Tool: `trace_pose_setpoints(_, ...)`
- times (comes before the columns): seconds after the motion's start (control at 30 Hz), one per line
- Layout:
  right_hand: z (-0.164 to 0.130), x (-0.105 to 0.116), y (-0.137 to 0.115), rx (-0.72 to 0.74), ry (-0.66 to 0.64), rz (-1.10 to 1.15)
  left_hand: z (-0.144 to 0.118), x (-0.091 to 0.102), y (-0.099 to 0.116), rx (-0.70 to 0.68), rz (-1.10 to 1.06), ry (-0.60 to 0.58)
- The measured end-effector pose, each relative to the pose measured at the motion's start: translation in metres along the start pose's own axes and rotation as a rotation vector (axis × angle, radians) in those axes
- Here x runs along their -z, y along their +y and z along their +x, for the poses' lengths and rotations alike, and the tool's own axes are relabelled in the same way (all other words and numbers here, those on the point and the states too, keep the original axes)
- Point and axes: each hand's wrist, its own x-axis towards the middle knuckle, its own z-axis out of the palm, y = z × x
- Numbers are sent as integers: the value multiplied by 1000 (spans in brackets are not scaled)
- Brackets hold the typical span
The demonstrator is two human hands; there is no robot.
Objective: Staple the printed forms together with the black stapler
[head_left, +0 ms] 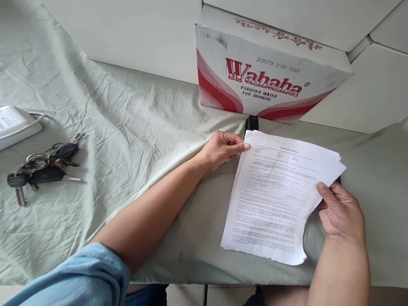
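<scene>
Wrinkled cloth-covered table (126, 131) below a closed Wahaha carton (269, 77), both hands' fingers (238, 147) pinching the paper stack (275, 198).

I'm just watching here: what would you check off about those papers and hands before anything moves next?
1. Left hand has hold of the papers: ok, its fingertips pinch the top left corner.
2. Right hand has hold of them: ok, its thumb lies on the right edge.
3. Sheets squared up: not ok, edges fan out at the top right corner.
4. Printed side facing up: ok, lines of text show.
5. The black object behind the papers is known: cannot tell, mostly hidden by the sheets.
6. Keys and cardboard box are apart from the papers: ok, keys lie far left on the cloth, box stands behind.
</scene>
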Motion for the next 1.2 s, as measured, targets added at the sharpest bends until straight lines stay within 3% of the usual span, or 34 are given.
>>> trace_pose_setpoints(0.13, 2, 0, 1, 24, 30, 13, 1, -2, -1, -15, -17, -2)
trace_pose_setpoints(0.37, 5, 3, 3, 52, 44, -4, 0, 2, -4, -11, -13, -122)
trace_pose_setpoints(0.83, 8, -6, -13, 126, 67, -71, -3, -11, 7, 245, -44, -81)
trace_pose_setpoints(1.03, 10, -9, -14, 156, 70, -72, -5, -16, 6, 258, -76, -31)
trace_pose_setpoints(1.2, 12, -9, -13, 180, 84, -62, -5, -12, 2, 168, 1, -79)
